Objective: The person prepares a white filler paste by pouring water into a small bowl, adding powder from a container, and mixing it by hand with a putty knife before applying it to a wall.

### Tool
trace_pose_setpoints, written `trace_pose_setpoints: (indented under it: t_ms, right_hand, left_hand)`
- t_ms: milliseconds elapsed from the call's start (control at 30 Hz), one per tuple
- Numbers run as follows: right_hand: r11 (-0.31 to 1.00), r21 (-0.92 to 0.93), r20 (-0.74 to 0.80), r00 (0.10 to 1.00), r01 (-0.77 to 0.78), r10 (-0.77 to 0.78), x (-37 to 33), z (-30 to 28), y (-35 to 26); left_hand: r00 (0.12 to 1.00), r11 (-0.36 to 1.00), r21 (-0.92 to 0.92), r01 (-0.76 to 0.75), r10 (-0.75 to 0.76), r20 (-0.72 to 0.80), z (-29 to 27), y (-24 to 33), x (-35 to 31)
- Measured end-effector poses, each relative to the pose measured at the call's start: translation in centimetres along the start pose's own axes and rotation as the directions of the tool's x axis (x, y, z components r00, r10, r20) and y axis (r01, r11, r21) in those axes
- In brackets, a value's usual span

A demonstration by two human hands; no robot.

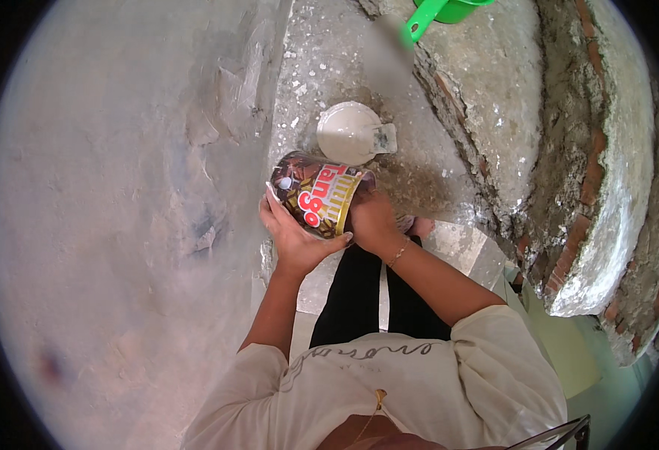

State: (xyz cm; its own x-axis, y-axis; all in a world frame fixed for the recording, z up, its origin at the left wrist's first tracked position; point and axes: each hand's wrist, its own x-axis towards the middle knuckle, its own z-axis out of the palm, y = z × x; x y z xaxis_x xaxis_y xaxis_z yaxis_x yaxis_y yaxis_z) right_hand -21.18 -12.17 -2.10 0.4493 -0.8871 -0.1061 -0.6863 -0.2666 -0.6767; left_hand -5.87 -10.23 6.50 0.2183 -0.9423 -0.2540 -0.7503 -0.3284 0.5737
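Note:
A round tin with a brown, yellow and red printed wrapper lies tilted on its side in front of me. My left hand grips it, palm under the near side, thumb toward the rim and fingers around the base end. My right hand reaches into the open mouth at the tin's right end, so its fingers are hidden. Just beyond the tin stands a round whitish vessel, apparently coated or filled with something white. A pale flat piece sticks out from its right side.
A white-spattered concrete ledge carries the vessel. To the left rises a grey plastered wall. Rough, broken masonry steps with exposed brick edges run along the right. A green plastic dipper sits at the far edge.

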Motion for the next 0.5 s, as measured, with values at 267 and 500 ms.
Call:
trace_pose_setpoints:
  t_ms: [267,500]
  right_hand:
    - [0.962,0.246,0.09,0.991,-0.113,0.094,-3.3,-6.8,-0.9]
    - [0.951,0.269,0.165,0.98,-0.154,0.112,-5.9,-4.3,-0.3]
  left_hand:
    - [0.98,0.988,-0.147,0.052,-0.078,-0.18,-0.1,-0.6,0.4]
    - [0.987,1.0,-0.01,0.026,-0.027,-0.157,-0.4,-0.2,0.2]
